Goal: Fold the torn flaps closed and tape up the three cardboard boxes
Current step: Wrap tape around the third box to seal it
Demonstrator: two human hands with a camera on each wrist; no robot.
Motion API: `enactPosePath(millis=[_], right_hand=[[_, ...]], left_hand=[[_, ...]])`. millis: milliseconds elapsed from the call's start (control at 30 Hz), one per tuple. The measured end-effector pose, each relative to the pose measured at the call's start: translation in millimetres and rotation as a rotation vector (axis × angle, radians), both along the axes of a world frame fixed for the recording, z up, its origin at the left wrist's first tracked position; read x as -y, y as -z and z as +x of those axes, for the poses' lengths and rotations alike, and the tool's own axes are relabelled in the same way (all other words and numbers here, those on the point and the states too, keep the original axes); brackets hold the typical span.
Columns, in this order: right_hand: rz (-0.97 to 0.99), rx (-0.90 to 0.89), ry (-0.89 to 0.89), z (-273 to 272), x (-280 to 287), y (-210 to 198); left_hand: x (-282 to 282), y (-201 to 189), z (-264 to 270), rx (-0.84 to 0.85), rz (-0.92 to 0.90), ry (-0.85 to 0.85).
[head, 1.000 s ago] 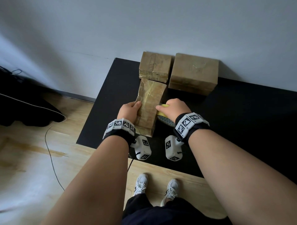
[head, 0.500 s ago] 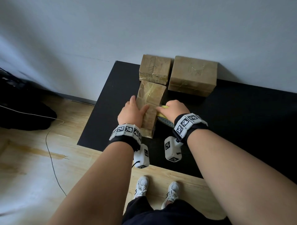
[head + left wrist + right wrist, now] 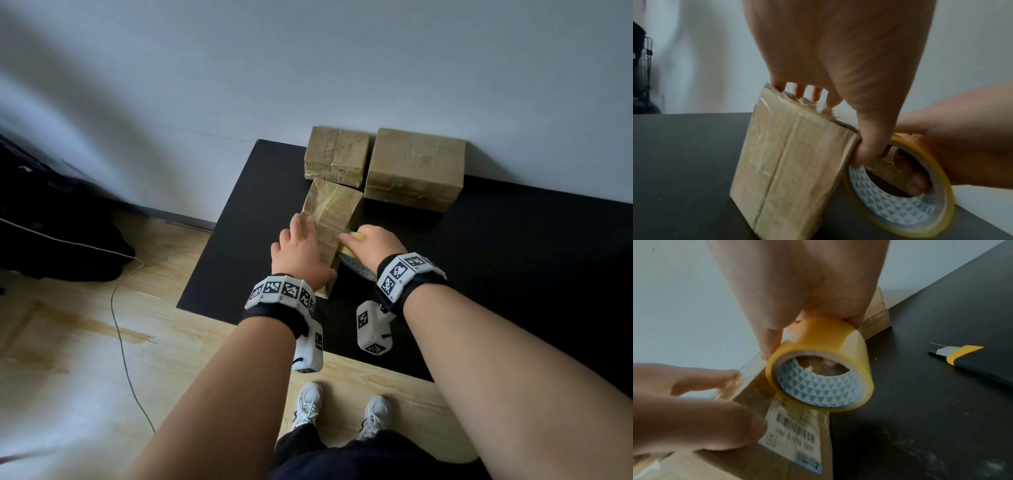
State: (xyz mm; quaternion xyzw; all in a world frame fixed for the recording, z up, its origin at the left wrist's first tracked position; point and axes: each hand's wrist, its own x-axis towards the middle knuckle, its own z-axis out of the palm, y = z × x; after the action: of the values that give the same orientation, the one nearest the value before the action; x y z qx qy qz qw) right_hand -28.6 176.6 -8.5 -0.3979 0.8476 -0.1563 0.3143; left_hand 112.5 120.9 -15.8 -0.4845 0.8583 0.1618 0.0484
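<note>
Standing at the near edge of a black table (image 3: 513, 246), the person works on a narrow cardboard box (image 3: 334, 205) set on end near the table's left side. In the head view the left hand (image 3: 301, 253) lies flat on the box's top and left face, fingers fairly straight and spread over the taped surface. The right hand (image 3: 375, 241) sits just right of the box, fingers curled round a yellow tape roll (image 3: 352, 236) that touches the box's right edge. Two more taped boxes stand farther back against the wall, a smaller one (image 3: 337, 152) on the left and a larger one (image 3: 416, 164) to its right, both beside the narrow box's far end.

From the left wrist, the fingertips (image 3: 816, 95) press the box's (image 3: 785, 162) upper edge while the thumb hooks down over its right corner. The tape roll (image 3: 906, 194) leans against the box's right side, with the right hand's fingers through its core.

From the right wrist, the thumb and fingers of the right hand (image 3: 803, 282) pinch the roll (image 3: 824, 360) through its patterned core, the roll lying against the box's (image 3: 797, 431) barcode label. A yellow and black utility knife (image 3: 966, 360) lies on the table to the right, well apart.
</note>
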Motion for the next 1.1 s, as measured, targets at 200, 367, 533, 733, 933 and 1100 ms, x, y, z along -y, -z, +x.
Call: enactPosePath(millis=[200,367,533,733,933,1100], right_hand=[[-0.113,-0.005,0.008,-8,-2,-24],[-0.155,-0.014,-0.01,-14,0,-43],[-0.223,0.09,-0.022,-8,-7,-35],[0.006,0.025,0.027,-18,-26,-15],[-0.15,0.233,0.131,-21,-33,-12],[-0.187,0.178,0.051,-19,-30,-10]], left_hand=[[15,-4,4,-0.244,0.211,-0.088],[23,-3,3,-0.361,0.452,-0.151],[39,1,13,-0.344,0.521,-0.208],[44,-3,9,-0.334,0.574,-0.165],[43,0,6,-0.393,0.62,-0.297],[45,0,6,-0.373,0.593,-0.324]])
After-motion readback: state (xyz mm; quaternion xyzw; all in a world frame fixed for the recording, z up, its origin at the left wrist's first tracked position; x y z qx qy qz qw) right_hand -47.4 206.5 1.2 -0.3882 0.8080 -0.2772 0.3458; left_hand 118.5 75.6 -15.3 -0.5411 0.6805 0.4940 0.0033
